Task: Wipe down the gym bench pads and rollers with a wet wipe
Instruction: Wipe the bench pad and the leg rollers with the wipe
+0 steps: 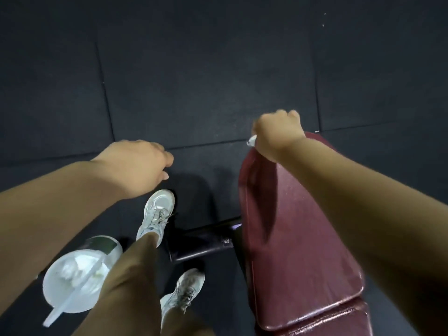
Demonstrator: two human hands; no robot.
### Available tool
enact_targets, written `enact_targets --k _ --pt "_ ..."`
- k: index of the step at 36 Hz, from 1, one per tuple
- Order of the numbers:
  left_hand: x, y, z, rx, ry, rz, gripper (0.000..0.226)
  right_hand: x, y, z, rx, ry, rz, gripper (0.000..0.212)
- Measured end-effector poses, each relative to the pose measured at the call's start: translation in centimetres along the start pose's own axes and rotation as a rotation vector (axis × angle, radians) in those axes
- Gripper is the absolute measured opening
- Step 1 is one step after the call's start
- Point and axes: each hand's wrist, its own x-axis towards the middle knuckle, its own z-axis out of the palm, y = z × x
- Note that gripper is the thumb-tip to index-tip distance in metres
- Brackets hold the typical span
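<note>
r hand (276, 134) sits at the far end of the maroon bench pad (298, 238), fingers curled tight round a bunched white wet wipe (251, 141); only a small tuft shows at the thumb side, touching the pad's far left corner. the pad's long axis runs from that hand back toward the body, so the unwiped length lies nearer the person, and a straight pull back w/ the r arm looks like the natural stroke. l hand (143, 163) hangs over the floor (194, 69) well apart from the pad, fingers loosely bent, holding nothing, so r is the working hand. pad is smooth glossy vinyl w/ rounded corners and a piped seam, faint speckle on top. a 2nd pad section (327, 321) butts up at the near end. black cylindrical bar (201, 243) sticks out left under the pad; roller or frame foot, can't tell. round white wipes tub (72, 282) stands on the floor at lower left, lid open, near the white trainers (157, 212). floor is dark matte rubber tiles w/ visible joints.
</note>
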Motion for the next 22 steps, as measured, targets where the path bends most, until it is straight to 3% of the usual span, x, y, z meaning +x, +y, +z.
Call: enact_targets --k 2,5,8,10,13,17,22 --pt "1.1 -0.4 -0.9 -0.006 -0.002 0.009 0.029 -0.3 0.2 0.1 0.070 -0.038 0.001 0.026" --pt "2.6 -0.5 -2.1 -0.023 -0.016 0.019 0.028 -1.9 -1.1 0.0 -0.024 0.055 -0.226 0.023" --pt "3.7 -0.6 -3.2 -0.018 -0.043 0.035 0.028 -2.6 -1.9 0.0 -0.051 0.021 -0.426 0.023" --pt "4.4 -0.7 -3.8 -0.016 -0.059 0.046 0.029 -1.3 -0.5 -0.2 0.044 -0.012 -0.314 0.028" --pt "5.3 -0.6 -4.7 -0.013 -0.075 0.060 0.028 1.3 3.3 0.1 0.235 -0.053 -0.002 0.034" --pt "6.4 -0.2 -5.7 0.011 -0.080 0.091 0.028 2.6 6.1 1.0 0.463 -0.115 0.329 0.031" --pt "7.5 0.8 -6.5 -0.006 -0.071 0.124 0.028 1.4 5.4 0.5 0.690 -0.128 0.075 0.016"
